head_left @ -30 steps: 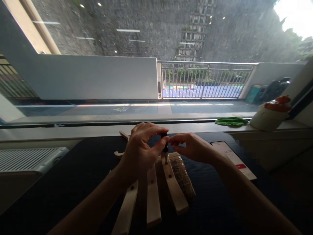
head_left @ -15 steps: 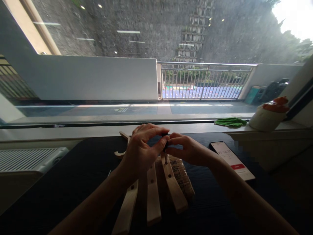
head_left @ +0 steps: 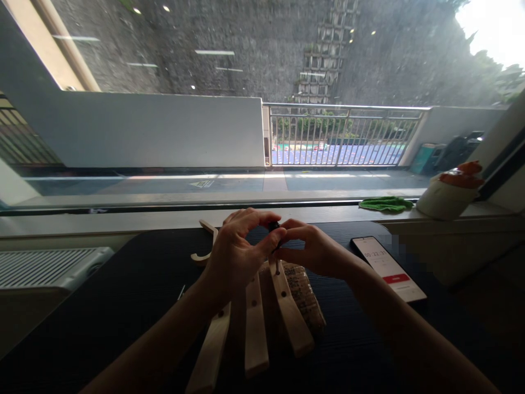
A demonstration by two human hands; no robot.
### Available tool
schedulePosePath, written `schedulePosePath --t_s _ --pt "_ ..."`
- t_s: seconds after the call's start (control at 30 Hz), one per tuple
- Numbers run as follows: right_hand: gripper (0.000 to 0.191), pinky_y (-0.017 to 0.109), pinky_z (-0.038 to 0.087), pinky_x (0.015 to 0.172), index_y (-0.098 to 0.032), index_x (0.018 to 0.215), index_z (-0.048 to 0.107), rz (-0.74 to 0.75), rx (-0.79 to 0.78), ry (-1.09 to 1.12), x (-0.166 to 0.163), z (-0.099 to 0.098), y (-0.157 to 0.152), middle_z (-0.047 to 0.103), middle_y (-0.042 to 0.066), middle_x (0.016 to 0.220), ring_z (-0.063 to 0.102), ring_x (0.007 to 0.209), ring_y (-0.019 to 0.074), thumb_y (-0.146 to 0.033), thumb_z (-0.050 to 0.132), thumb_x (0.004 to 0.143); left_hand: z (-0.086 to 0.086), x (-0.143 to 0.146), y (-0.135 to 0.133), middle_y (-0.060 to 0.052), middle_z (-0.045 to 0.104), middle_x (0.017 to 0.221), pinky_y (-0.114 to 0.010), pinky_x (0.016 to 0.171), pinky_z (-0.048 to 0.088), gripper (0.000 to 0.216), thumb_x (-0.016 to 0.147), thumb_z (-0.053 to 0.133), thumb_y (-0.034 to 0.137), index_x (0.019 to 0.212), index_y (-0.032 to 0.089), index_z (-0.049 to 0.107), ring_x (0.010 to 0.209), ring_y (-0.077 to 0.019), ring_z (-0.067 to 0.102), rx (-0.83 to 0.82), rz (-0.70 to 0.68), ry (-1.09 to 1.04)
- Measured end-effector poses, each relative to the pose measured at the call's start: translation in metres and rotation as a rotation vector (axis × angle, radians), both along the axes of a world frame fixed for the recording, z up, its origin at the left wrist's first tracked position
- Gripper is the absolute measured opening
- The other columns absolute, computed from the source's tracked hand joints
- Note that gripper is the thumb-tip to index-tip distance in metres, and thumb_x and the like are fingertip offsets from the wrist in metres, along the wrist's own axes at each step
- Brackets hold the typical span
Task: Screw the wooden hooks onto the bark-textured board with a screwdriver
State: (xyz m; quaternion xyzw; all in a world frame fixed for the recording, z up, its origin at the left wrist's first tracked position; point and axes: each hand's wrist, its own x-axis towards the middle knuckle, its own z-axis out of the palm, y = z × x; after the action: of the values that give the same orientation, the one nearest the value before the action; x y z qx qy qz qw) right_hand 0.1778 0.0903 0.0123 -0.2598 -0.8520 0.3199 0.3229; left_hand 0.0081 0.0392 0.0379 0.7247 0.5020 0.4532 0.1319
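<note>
My left hand (head_left: 235, 251) pinches the black handle of a screwdriver (head_left: 274, 225) between thumb and fingertips. On the handle's other side, the fingers of my right hand (head_left: 314, 249) close around its lower part. The thin metal shaft points down to a hole near the far end of the right wooden piece (head_left: 296, 325). This piece lies across a brown, printed, tape-wrapped block (head_left: 305, 293). Beside it are a middle wooden piece (head_left: 256, 339) and a left wooden piece (head_left: 210, 350), both with dark holes and partly hidden by my left hand.
A curved wooden hook (head_left: 200, 259) lies on the black table (head_left: 135, 312) beyond my left wrist. A phone (head_left: 388, 268) showing a timer rests at the right. On the windowsill are a green cloth (head_left: 385, 203) and a white container with an orange top (head_left: 449, 194).
My left fingers and thumb have shifted around the handle, showing more of its black top. The wooden pieces keep their places; the whole view has slid very slightly.
</note>
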Motion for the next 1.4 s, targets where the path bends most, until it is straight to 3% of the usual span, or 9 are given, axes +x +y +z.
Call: schedulePosePath --t_s 0.13,0.37,0.63,0.97,1.2,1.3,1.4 --pt "0.017 0.031 0.044 0.073 -0.022 0.088 0.067 -0.009 -0.002 -0.015 0.000 0.001 -0.002 0.057 0.002 0.098 0.056 0.083 0.0146 -0.033 0.061 0.076 -0.001 -0.001 0.000 -0.002 0.064 0.099 -0.036 0.079 0.050 0.028 0.074 0.060 0.036 0.099 0.024 0.060 0.093 -0.0206 0.059 -0.035 0.064 -0.020" --pt "0.019 0.030 0.044 0.074 -0.022 0.091 0.066 -0.005 0.003 -0.031 -0.002 -0.001 0.000 0.058 0.003 0.100 0.056 0.085 0.0154 -0.033 0.060 0.077 0.001 -0.004 0.002 -0.004 0.064 0.100 -0.037 0.085 0.047 0.028 0.076 0.057 0.035 0.101 0.023 0.062 0.097 -0.0213 0.058 -0.038 0.014 -0.026" --pt "0.019 0.030 0.044 0.074 -0.022 0.091 0.066 0.011 -0.003 -0.031 0.000 0.000 -0.001 0.057 0.002 0.099 0.055 0.086 0.0150 -0.032 0.060 0.077 0.001 -0.001 0.001 -0.003 0.063 0.092 -0.037 0.081 0.049 0.027 0.075 0.058 0.035 0.099 0.024 0.062 0.091 -0.0204 0.059 -0.003 -0.027 -0.027" --pt "0.021 0.031 0.045 0.073 -0.021 0.090 0.066 -0.016 0.001 -0.022 -0.001 -0.002 0.000 0.058 0.004 0.099 0.056 0.084 0.0163 -0.035 0.061 0.075 0.002 0.000 0.001 -0.005 0.062 0.103 -0.039 0.088 0.046 0.028 0.079 0.053 0.030 0.105 0.022 0.062 0.100 -0.0224 0.055 0.036 -0.042 0.006" --pt "0.019 0.030 0.045 0.070 -0.022 0.091 0.066 -0.013 0.006 -0.027 -0.001 -0.001 -0.001 0.058 0.003 0.096 0.056 0.081 0.0148 -0.032 0.061 0.076 0.000 0.001 -0.001 -0.004 0.062 0.097 -0.035 0.074 0.051 0.032 0.075 0.057 0.034 0.105 0.023 0.058 0.090 -0.0210 0.059 -0.031 0.018 -0.012" --pt "0.019 0.029 0.045 0.069 -0.022 0.092 0.066 -0.017 -0.003 -0.030 -0.001 -0.001 -0.001 0.058 0.003 0.096 0.056 0.080 0.0143 -0.032 0.061 0.076 -0.003 0.004 -0.001 -0.003 0.061 0.092 -0.030 0.063 0.052 0.029 0.073 0.060 0.036 0.098 0.021 0.057 0.081 -0.0185 0.060 -0.062 0.051 -0.060" --pt "0.020 0.029 0.044 0.069 -0.022 0.090 0.066 -0.020 0.004 -0.021 -0.001 -0.002 -0.001 0.058 0.003 0.096 0.055 0.081 0.0146 -0.033 0.063 0.074 -0.004 0.006 -0.001 -0.002 0.061 0.088 -0.029 0.063 0.052 0.024 0.074 0.058 0.037 0.091 0.020 0.057 0.078 -0.0164 0.060 -0.047 0.049 -0.090"
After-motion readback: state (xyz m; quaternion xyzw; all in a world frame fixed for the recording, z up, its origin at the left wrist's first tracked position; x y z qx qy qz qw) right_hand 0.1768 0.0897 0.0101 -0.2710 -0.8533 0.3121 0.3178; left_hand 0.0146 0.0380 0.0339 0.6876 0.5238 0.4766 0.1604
